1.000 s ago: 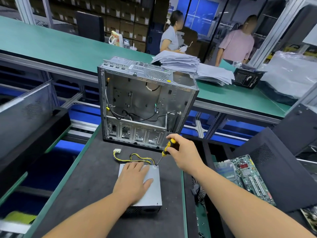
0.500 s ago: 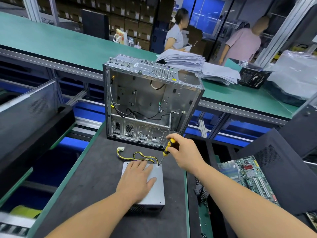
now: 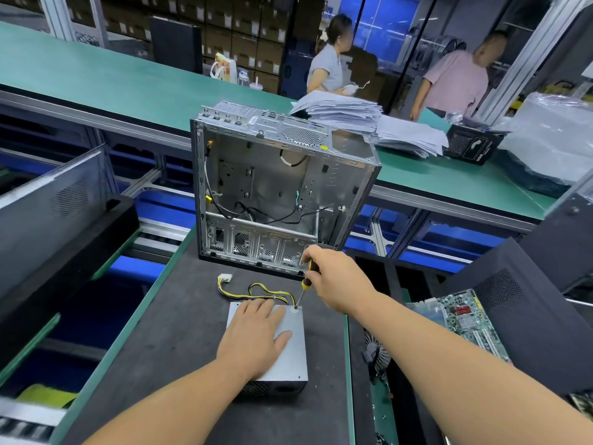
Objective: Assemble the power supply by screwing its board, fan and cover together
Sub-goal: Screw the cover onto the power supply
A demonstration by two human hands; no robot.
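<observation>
Left hand (image 3: 256, 332) lay flat on the power supply (image 3: 288, 354) cover, fingers straight, pressing it onto the dark mat (image 3: 167, 332). PSU sat near the mat's right edge, vent grille facing the camera. Right hand (image 3: 337, 281) gripped the yellow-black screwdriver (image 3: 306, 282), fingers curled round the handle; shaft tilted down-left, tip on the screw (image 3: 295, 307) at the cover's far right corner. Yellow-black cable bundle (image 3: 256, 292) ran from the PSU's far edge across the mat to a white connector (image 3: 224, 279). Right of the mat: a loose fan (image 3: 373, 351), then a green motherboard (image 3: 465, 319) leaning on a black side panel (image 3: 519, 316). Beyond the cable, an open bare computer case (image 3: 272, 187) stood upright, loose wires inside. Further back, a paper stack (image 3: 346, 110) on the green bench (image 3: 128, 81).
</observation>
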